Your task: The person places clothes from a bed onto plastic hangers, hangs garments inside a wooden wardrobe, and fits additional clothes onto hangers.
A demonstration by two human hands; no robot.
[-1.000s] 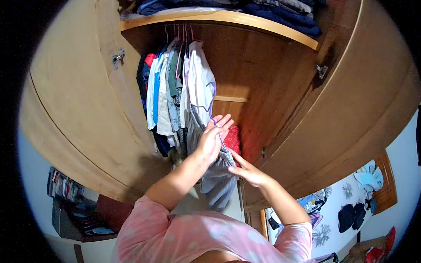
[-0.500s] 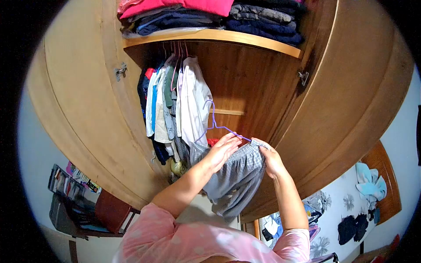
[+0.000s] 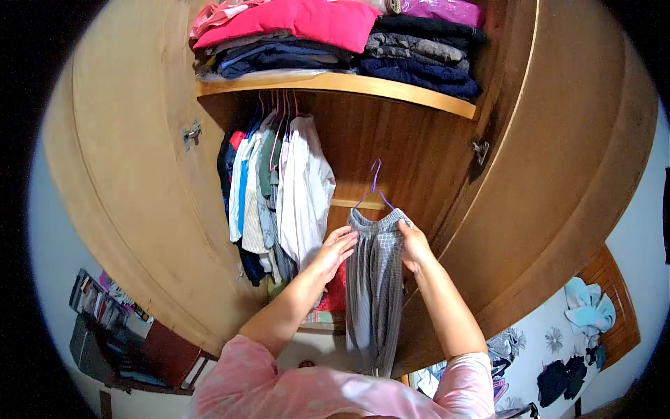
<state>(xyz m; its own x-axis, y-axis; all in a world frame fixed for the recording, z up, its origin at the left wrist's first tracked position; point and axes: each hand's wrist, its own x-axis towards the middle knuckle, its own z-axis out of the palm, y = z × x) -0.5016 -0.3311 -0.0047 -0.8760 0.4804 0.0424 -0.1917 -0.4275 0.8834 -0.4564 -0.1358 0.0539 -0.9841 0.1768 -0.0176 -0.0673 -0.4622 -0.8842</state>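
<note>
The gray pants (image 3: pixel 373 300) at 5 o'clock, bunched up before, now hang straight on the purple hanger (image 3: pixel 374 187), so they look flatter, while your right hand (image 3: pixel 417 250) pinches the waist and your left hand (image 3: pixel 333 254), loosely open, touches their side.

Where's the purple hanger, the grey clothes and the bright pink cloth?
Purple hanger (image 3: pixel 375 187): head view, neck below the hook.
Grey clothes (image 3: pixel 373 286): head view, middle of the folds.
Bright pink cloth (image 3: pixel 300 24): head view, its middle.
</note>
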